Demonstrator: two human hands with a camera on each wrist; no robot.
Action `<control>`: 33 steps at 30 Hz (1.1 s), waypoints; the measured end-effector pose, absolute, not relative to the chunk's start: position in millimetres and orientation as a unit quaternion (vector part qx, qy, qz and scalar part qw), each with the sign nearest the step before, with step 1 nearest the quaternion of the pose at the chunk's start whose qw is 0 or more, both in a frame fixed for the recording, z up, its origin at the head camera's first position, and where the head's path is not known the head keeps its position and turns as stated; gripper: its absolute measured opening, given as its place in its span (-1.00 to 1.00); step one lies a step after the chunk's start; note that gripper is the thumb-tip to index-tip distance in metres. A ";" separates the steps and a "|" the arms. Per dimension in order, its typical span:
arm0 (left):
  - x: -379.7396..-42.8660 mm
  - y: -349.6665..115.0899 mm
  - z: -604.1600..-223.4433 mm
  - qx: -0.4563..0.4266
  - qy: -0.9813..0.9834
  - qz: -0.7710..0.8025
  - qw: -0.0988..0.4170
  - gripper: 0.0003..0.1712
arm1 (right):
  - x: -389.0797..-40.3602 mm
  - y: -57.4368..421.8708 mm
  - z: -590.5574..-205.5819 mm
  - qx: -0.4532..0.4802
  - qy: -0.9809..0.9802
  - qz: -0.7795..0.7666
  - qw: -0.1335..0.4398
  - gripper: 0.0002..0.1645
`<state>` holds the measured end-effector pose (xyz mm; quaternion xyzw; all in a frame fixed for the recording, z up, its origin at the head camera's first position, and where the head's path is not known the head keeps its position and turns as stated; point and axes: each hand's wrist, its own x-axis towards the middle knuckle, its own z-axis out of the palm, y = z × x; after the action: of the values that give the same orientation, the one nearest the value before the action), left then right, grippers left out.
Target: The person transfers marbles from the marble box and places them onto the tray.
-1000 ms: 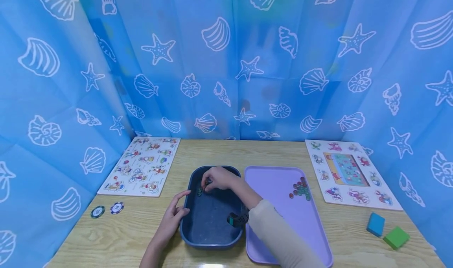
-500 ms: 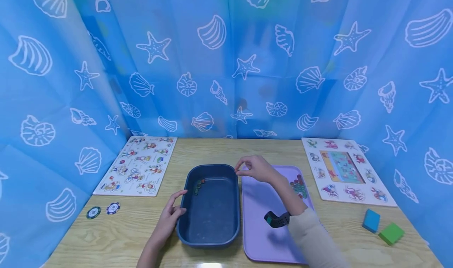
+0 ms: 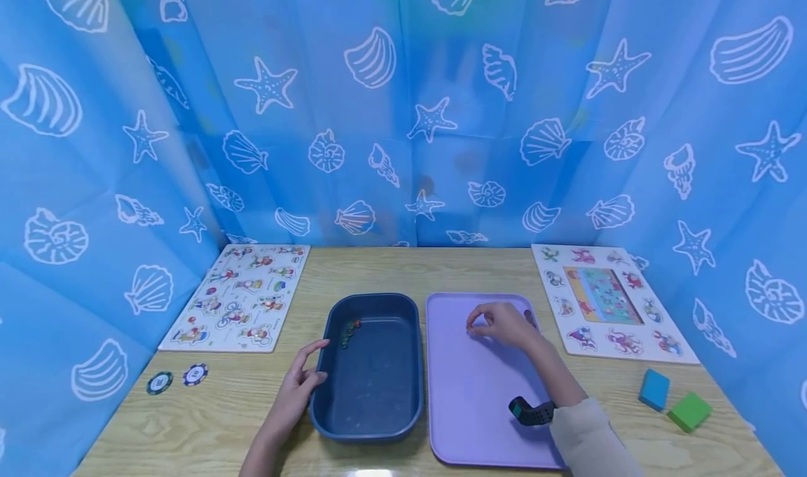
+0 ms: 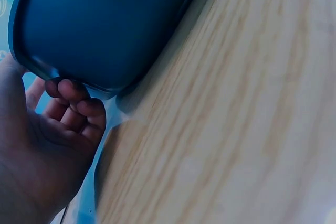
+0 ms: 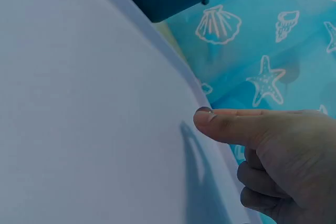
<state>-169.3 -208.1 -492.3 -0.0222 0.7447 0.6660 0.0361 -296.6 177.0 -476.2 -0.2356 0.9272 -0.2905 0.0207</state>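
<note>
My left hand (image 3: pixel 296 387) holds the left side of a dark blue tub (image 3: pixel 368 421), finger and thumb at its rim. In the left wrist view its fingers curl against the tub's outer wall. Several small round green pieces (image 3: pixel 345 337) and an orange-red one (image 3: pixel 357 323) lie near the tub's upper left. Over the purple tray (image 3: pixel 479 407), my right hand (image 3: pixel 504 323) pinches a tiny red piece (image 3: pixel 469 327), mostly covered by finger and thumb. Behind this hand a few dark red pieces (image 3: pixel 528 315) show at the tray's right; the others there are hidden.
Picture puzzle boards stand at the back left (image 3: pixel 233 298) and right (image 3: pixel 614 305). Two poker chips, green (image 3: pixel 160 382) and blue (image 3: pixel 195 374), lie left; a blue block (image 3: pixel 654 389) and a green block (image 3: pixel 690 412) lie right. A shell-patterned curtain (image 3: pixel 378 113) encloses the table.
My right hand has left the tub and moved right, over the purple tray, pinching the small red piece. My left hand stays at the tub. The view has shifted slightly.
</note>
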 end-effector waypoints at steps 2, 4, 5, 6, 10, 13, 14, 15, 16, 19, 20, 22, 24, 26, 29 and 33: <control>-169.1 -208.4 -492.2 -0.022 0.746 0.665 0.034 -0.44 | -296.7 177.5 -480.1 -0.221 0.933 -0.284 0.032 -0.90; -169.1 -208.1 -492.1 -0.023 0.747 0.663 0.033 -0.44 | -296.6 177.9 -482.5 -0.207 0.936 -0.280 0.043 -0.90; -169.2 -207.7 -492.1 -0.023 0.747 0.664 0.032 -0.44 | -296.2 178.4 -483.0 -0.207 0.937 -0.278 0.043 -0.89; -169.3 -207.4 -492.1 -0.023 0.746 0.665 0.032 -0.44 | -295.9 178.5 -483.0 -0.206 0.937 -0.279 0.042 -0.87; -169.5 -206.9 -492.0 -0.022 0.742 0.670 0.031 -0.44 | -294.8 175.4 -476.5 -0.224 0.928 -0.298 0.022 -0.80; -169.5 -206.9 -492.1 -0.019 0.740 0.672 0.032 -0.44 | -294.7 165.9 -464.9 -0.243 0.917 -0.316 0.009 -0.76; -169.6 -207.0 -492.2 -0.019 0.741 0.671 0.032 -0.44 | -294.7 161.0 -459.6 -0.250 0.914 -0.319 0.004 -0.76; -169.6 -207.0 -492.2 -0.019 0.742 0.669 0.032 -0.43 | -294.6 155.1 -453.5 -0.255 0.911 -0.325 0.002 -0.77; -169.6 -207.1 -492.1 -0.020 0.744 0.667 0.032 -0.43 | -294.5 148.3 -447.1 -0.261 0.907 -0.330 0.000 -0.78; -169.4 -207.8 -491.9 -0.019 0.747 0.663 0.032 -0.43 | -294.6 125.0 -427.8 -0.285 0.897 -0.338 -0.010 -0.79; -169.1 -208.2 -491.7 -0.021 0.747 0.664 0.032 -0.43 | -294.5 116.2 -421.9 -0.291 0.893 -0.342 -0.010 -0.79; -168.8 -209.1 -491.4 -0.023 0.745 0.666 0.030 -0.43 | -295.4 98.2 -413.1 -0.309 0.889 -0.339 -0.013 -0.80; -168.8 -210.0 -490.9 -0.026 0.744 0.667 0.026 -0.43 | -296.5 79.1 -405.6 -0.330 0.884 -0.330 -0.012 -0.79; -168.8 -210.4 -490.8 -0.028 0.747 0.664 0.023 -0.43 | -296.8 60.4 -399.8 -0.347 0.881 -0.321 -0.004 -0.79; -169.3 -210.1 -491.1 -0.025 0.748 0.663 0.023 -0.44 | -297.6 34.8 -396.2 -0.374 0.874 -0.309 0.012 -0.78; -170.4 -208.6 -492.3 -0.022 0.747 0.664 0.026 -0.43 | -301.9 8.5 -402.1 -0.398 0.867 -0.297 0.038 -0.77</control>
<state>-170.4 -208.6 -492.3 -0.0217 0.7470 0.6640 0.0260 -301.9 8.5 -402.1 -0.3979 0.8673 -0.2968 0.0384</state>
